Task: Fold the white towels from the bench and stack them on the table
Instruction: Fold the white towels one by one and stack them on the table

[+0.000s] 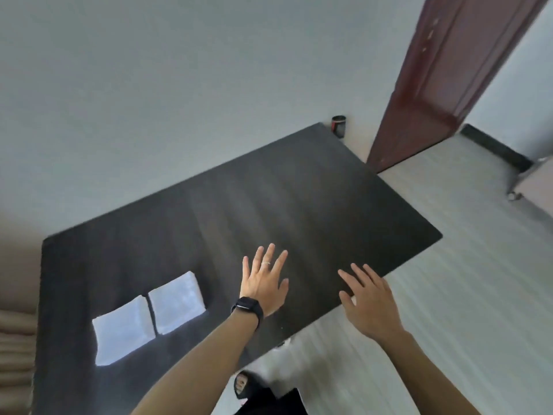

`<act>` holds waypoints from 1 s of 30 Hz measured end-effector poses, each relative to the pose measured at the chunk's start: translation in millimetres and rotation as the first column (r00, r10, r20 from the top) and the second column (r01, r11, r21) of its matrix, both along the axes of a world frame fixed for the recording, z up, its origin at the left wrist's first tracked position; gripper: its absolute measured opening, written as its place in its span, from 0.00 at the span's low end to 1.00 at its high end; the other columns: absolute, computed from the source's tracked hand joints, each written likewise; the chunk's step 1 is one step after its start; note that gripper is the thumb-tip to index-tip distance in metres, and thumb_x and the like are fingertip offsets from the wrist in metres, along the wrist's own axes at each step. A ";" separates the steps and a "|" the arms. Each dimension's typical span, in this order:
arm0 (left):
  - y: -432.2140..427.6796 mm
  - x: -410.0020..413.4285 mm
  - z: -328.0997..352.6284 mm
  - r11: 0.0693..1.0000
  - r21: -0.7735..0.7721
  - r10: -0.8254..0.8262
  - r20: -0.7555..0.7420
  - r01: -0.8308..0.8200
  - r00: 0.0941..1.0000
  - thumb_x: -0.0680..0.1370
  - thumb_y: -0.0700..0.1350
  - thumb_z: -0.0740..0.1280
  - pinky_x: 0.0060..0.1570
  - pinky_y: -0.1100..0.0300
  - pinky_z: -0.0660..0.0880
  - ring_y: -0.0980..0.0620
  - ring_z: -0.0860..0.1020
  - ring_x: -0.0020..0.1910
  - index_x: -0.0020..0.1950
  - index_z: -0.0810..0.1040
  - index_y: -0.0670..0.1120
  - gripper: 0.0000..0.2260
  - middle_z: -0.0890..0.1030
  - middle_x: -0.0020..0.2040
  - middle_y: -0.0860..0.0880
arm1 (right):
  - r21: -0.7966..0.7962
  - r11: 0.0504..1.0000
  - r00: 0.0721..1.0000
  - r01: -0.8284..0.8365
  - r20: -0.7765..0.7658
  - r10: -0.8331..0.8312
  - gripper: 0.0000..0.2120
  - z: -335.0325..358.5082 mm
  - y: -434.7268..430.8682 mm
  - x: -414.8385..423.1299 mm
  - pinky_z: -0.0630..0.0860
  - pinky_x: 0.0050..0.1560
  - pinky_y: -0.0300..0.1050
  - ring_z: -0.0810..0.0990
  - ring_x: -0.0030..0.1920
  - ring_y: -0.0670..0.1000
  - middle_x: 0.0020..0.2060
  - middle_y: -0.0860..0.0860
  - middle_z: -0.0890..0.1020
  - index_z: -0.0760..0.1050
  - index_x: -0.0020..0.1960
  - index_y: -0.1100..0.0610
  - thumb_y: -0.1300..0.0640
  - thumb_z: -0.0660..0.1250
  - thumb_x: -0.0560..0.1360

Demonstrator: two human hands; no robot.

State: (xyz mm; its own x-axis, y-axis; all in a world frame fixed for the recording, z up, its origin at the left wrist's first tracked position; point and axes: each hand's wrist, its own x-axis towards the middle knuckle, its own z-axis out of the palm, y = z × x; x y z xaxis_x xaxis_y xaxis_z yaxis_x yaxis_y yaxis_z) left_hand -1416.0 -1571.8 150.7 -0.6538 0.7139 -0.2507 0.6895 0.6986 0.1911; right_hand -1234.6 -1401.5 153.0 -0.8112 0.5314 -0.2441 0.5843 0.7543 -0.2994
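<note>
Two folded white towels lie side by side on the dark table [269, 199]: one towel [122, 332] nearer the left front, the other towel [177, 301] just right of it, a narrow gap between them. My left hand [264, 281], with a ring and a black wristband, hovers over the table right of the towels, fingers spread and holding nothing. My right hand [369, 298] is over the table's near right edge, fingers spread, also holding nothing. The bench is not clearly in view.
A dark red door [434, 85] stands open behind the table's far right corner, with a small dark can [338, 125] on the floor beside it. Pale floor lies to the right. A furniture piece with a metal leg [526, 181] sits at far right. Beige folds [15, 339] show at left.
</note>
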 end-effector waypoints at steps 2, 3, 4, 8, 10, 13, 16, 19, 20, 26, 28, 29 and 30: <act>66.3 42.5 18.6 0.991 0.090 -0.099 0.004 0.098 0.995 0.82 0.57 0.55 0.77 0.41 0.41 0.46 0.43 0.80 0.80 0.50 0.58 0.28 0.48 0.82 0.50 | 0.046 0.993 0.991 0.111 -0.081 -0.107 0.27 17.9 43.4 59.5 0.57 0.77 0.56 0.56 0.79 0.54 0.77 0.49 0.64 0.66 0.76 0.44 0.40 0.49 0.79; 102.6 69.8 29.7 0.979 0.124 -0.164 -0.003 0.163 0.987 0.82 0.57 0.55 0.76 0.41 0.41 0.47 0.44 0.80 0.80 0.51 0.58 0.28 0.49 0.82 0.50 | 0.073 0.981 0.978 0.179 -0.117 -0.170 0.27 28.2 66.1 95.3 0.58 0.76 0.56 0.57 0.79 0.54 0.77 0.49 0.66 0.67 0.75 0.45 0.40 0.49 0.79; 134.6 95.1 40.2 0.962 0.148 -0.228 -0.015 0.228 0.974 0.82 0.58 0.55 0.76 0.42 0.40 0.47 0.44 0.80 0.80 0.51 0.58 0.27 0.49 0.82 0.51 | 0.094 0.965 0.962 0.245 -0.147 -0.230 0.26 38.9 85.7 127.8 0.57 0.76 0.56 0.57 0.79 0.53 0.76 0.49 0.66 0.67 0.75 0.45 0.40 0.50 0.79; 253.5 200.6 88.2 0.847 0.265 -0.463 -0.056 0.460 0.885 0.81 0.59 0.55 0.77 0.42 0.41 0.48 0.46 0.80 0.79 0.54 0.59 0.26 0.53 0.81 0.50 | 0.168 0.834 0.830 0.526 -0.316 -0.460 0.21 86.0 149.6 253.7 0.58 0.76 0.56 0.57 0.79 0.52 0.75 0.47 0.68 0.68 0.74 0.42 0.44 0.59 0.81; 306.1 253.1 114.3 0.777 0.321 -0.543 -0.093 0.542 0.834 0.81 0.59 0.56 0.77 0.43 0.45 0.48 0.50 0.79 0.79 0.55 0.59 0.26 0.54 0.81 0.50 | 0.197 0.732 0.730 0.652 -0.425 -0.535 0.20 112.7 175.5 313.2 0.63 0.73 0.58 0.61 0.77 0.54 0.73 0.48 0.72 0.71 0.72 0.44 0.44 0.61 0.81; 373.6 325.3 153.0 0.659 0.416 -0.631 -0.147 0.626 0.762 0.80 0.59 0.58 0.75 0.41 0.53 0.45 0.56 0.78 0.78 0.59 0.58 0.26 0.56 0.80 0.49 | 0.185 0.593 0.580 0.783 -0.559 -0.592 0.23 154.6 208.5 392.2 0.71 0.67 0.61 0.68 0.73 0.59 0.67 0.50 0.78 0.75 0.70 0.47 0.41 0.58 0.79; 434.5 394.5 191.4 0.503 0.502 -0.712 -0.220 0.703 0.667 0.78 0.60 0.58 0.71 0.38 0.59 0.45 0.61 0.76 0.76 0.65 0.57 0.26 0.62 0.78 0.48 | 0.169 0.471 0.453 0.866 -0.664 -0.595 0.22 198.7 237.2 462.3 0.73 0.64 0.61 0.69 0.71 0.59 0.64 0.48 0.80 0.75 0.69 0.48 0.42 0.58 0.78; 494.5 455.0 223.0 0.341 0.564 -0.763 -0.302 0.752 0.572 0.77 0.61 0.57 0.70 0.38 0.62 0.45 0.64 0.75 0.75 0.69 0.56 0.26 0.65 0.77 0.47 | 0.158 0.358 0.351 0.920 -0.740 -0.574 0.18 226.2 266.3 521.5 0.74 0.63 0.58 0.69 0.71 0.57 0.61 0.47 0.82 0.75 0.68 0.48 0.47 0.64 0.80; 517.9 475.2 231.4 0.305 0.575 -0.777 -0.311 0.759 0.548 0.77 0.61 0.57 0.70 0.38 0.62 0.45 0.63 0.75 0.75 0.68 0.57 0.26 0.65 0.77 0.47 | 0.161 0.322 0.327 0.933 -0.751 -0.574 0.18 232.3 279.2 541.7 0.73 0.64 0.56 0.69 0.71 0.56 0.61 0.48 0.82 0.75 0.68 0.48 0.49 0.66 0.80; 656.0 580.0 260.2 0.164 0.565 -0.832 -0.361 0.809 0.421 0.79 0.61 0.58 0.74 0.43 0.54 0.46 0.56 0.77 0.78 0.61 0.60 0.26 0.60 0.79 0.51 | 0.178 0.189 0.257 0.966 -0.756 -0.602 0.17 244.2 369.9 641.4 0.72 0.64 0.54 0.69 0.71 0.55 0.60 0.47 0.83 0.77 0.67 0.49 0.51 0.67 0.79; 702.3 611.1 266.4 0.133 0.555 -0.850 -0.362 0.821 0.382 0.80 0.61 0.58 0.74 0.46 0.52 0.47 0.55 0.78 0.78 0.60 0.60 0.26 0.59 0.79 0.52 | 0.192 0.159 0.249 0.968 -0.749 -0.614 0.17 245.7 406.6 671.7 0.72 0.63 0.56 0.69 0.71 0.55 0.60 0.46 0.82 0.77 0.67 0.48 0.50 0.67 0.79; 724.3 626.6 267.5 0.129 0.553 -0.861 -0.349 0.823 0.370 0.80 0.61 0.58 0.74 0.46 0.51 0.47 0.55 0.78 0.78 0.59 0.61 0.26 0.58 0.80 0.53 | 0.198 0.143 0.243 0.970 -0.740 -0.627 0.17 246.5 423.9 686.9 0.73 0.64 0.56 0.69 0.71 0.54 0.60 0.46 0.82 0.77 0.67 0.47 0.49 0.67 0.79; 747.6 644.4 267.8 0.124 0.550 -0.870 -0.340 0.826 0.358 0.80 0.61 0.58 0.75 0.46 0.50 0.48 0.53 0.79 0.78 0.59 0.61 0.26 0.58 0.80 0.54 | 0.209 0.125 0.240 0.970 -0.736 -0.634 0.17 247.6 442.5 703.5 0.73 0.64 0.57 0.69 0.71 0.54 0.60 0.46 0.82 0.77 0.67 0.47 0.49 0.67 0.79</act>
State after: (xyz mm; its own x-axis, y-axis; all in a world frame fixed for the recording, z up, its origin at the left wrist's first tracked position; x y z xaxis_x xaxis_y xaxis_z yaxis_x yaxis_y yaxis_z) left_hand -771.5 -824.2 418.5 0.4651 0.7771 0.4240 0.7399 -0.6042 0.2959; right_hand -531.0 -959.0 400.6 0.3308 0.7665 0.5504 0.8839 -0.0475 -0.4652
